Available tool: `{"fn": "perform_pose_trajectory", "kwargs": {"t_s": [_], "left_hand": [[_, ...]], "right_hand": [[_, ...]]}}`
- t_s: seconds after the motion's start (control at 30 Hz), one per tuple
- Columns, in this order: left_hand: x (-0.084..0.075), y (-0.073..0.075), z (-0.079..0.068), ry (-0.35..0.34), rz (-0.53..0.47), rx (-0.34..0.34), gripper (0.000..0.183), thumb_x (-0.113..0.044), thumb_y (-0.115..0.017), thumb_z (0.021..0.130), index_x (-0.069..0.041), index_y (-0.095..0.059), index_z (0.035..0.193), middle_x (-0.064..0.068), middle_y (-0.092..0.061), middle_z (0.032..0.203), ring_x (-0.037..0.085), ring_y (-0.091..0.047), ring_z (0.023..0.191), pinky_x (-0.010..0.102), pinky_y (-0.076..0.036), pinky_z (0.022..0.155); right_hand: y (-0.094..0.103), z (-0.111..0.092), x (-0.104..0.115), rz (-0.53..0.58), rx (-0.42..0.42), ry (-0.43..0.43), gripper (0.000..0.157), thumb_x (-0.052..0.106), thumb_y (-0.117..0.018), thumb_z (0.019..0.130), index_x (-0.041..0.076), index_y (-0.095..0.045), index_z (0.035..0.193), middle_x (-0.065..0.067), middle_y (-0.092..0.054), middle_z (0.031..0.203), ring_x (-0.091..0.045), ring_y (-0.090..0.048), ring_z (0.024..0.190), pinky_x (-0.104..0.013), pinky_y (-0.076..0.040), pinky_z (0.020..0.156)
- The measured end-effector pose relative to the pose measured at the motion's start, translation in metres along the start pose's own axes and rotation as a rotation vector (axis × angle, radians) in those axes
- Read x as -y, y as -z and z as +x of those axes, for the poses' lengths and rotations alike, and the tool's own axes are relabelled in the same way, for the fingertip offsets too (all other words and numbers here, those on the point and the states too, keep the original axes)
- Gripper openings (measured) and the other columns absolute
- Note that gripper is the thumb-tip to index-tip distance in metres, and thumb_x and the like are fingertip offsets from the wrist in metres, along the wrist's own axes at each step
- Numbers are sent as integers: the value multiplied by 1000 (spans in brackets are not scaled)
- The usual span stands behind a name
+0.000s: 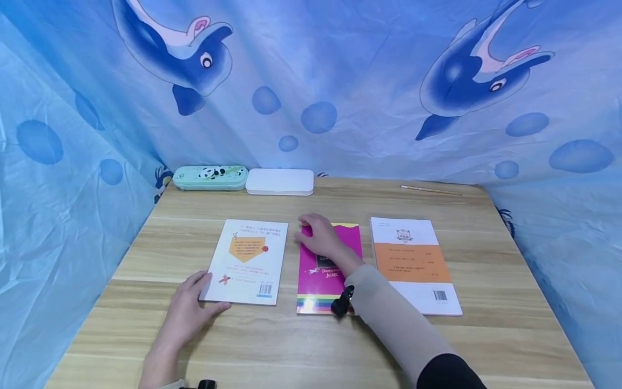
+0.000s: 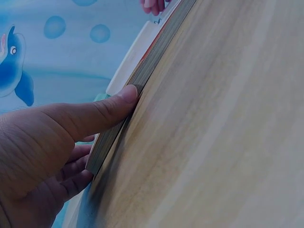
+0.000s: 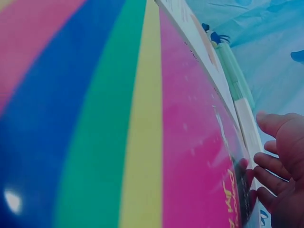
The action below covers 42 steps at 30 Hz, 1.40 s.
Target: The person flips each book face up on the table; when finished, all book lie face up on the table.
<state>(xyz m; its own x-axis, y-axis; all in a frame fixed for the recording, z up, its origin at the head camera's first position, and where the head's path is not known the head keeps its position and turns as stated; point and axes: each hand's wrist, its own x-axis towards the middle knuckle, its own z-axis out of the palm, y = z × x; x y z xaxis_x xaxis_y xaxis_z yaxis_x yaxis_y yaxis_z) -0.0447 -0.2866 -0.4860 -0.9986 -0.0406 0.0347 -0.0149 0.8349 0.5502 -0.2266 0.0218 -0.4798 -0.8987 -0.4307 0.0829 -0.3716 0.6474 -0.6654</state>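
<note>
We see the magenta book (image 1: 315, 283) at the frame's centre, its title partly hidden and its lower right corner covered by a black wrist device (image 1: 342, 302) and a sleeve (image 1: 403, 324). Over its upper left lies the right hand (image 1: 322, 237), fingers loosely apart; we cannot tell whether they touch the cover. Left of centre is the white book (image 1: 248, 275), its print too small for us to read; the left hand (image 1: 187, 309), thumb and fingers spread apart, touches its lower left corner. Right of centre, we find an orange-banded book (image 1: 413, 265). At upper left, a green panda case (image 1: 210, 178) adjoins a white case (image 1: 279, 182); a pencil (image 1: 431, 190) lies at upper right. The frame's top edge crops the curtain's dolphins (image 1: 204, 59).
</note>
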Motion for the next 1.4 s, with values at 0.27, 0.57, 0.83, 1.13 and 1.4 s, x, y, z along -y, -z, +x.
{"fn": "perform_pose_trajectory", "kwargs": {"t_s": [0.27, 0.57, 0.83, 1.13, 1.4], "left_hand": [[1, -1, -1, -7, -5, -14, 91, -27, -94, 71, 14, -51, 139, 33, -45, 143, 53, -41, 130, 65, -35, 108], [0, -1, -2, 2, -40, -22, 91, -29, -94, 71, 13, -51, 139, 32, -47, 143, 51, -44, 130, 63, -37, 108], [1, -3, -5, 25, -77, -72, 85, -23, -94, 71, 15, -54, 135, 32, -49, 140, 51, -47, 128, 62, -40, 106], [2, -4, -7, 18, -65, -122, 79, -20, -94, 71, 15, -57, 132, 31, -53, 137, 51, -50, 127, 62, -42, 105], [3, -3, -9, 21, -88, -121, 80, -20, -93, 72, 15, -56, 133, 30, -53, 139, 51, -48, 129, 61, -41, 106]], "right_hand": [[-8, 10, 3, -17, 22, 22, 51, 29, -73, 95, 5, -60, 138, -12, -61, 137, -27, -52, 133, -39, -40, 115], [-19, 19, 10, -114, 63, 73, 43, 29, -71, 96, 8, -64, 133, -9, -63, 137, -26, -53, 133, -40, -39, 115], [-26, 21, 15, -167, 92, 79, 44, 34, -71, 96, 14, -65, 135, -4, -63, 138, -22, -53, 134, -44, -35, 117], [-26, 21, 17, -88, 68, 44, 38, 23, -64, 100, 10, -63, 136, -8, -62, 139, -24, -53, 135, -42, -36, 117], [-24, 20, 16, 70, 15, 49, 39, 1, -60, 98, 9, -63, 136, -9, -62, 138, -25, -53, 134, -37, -41, 115]]}}
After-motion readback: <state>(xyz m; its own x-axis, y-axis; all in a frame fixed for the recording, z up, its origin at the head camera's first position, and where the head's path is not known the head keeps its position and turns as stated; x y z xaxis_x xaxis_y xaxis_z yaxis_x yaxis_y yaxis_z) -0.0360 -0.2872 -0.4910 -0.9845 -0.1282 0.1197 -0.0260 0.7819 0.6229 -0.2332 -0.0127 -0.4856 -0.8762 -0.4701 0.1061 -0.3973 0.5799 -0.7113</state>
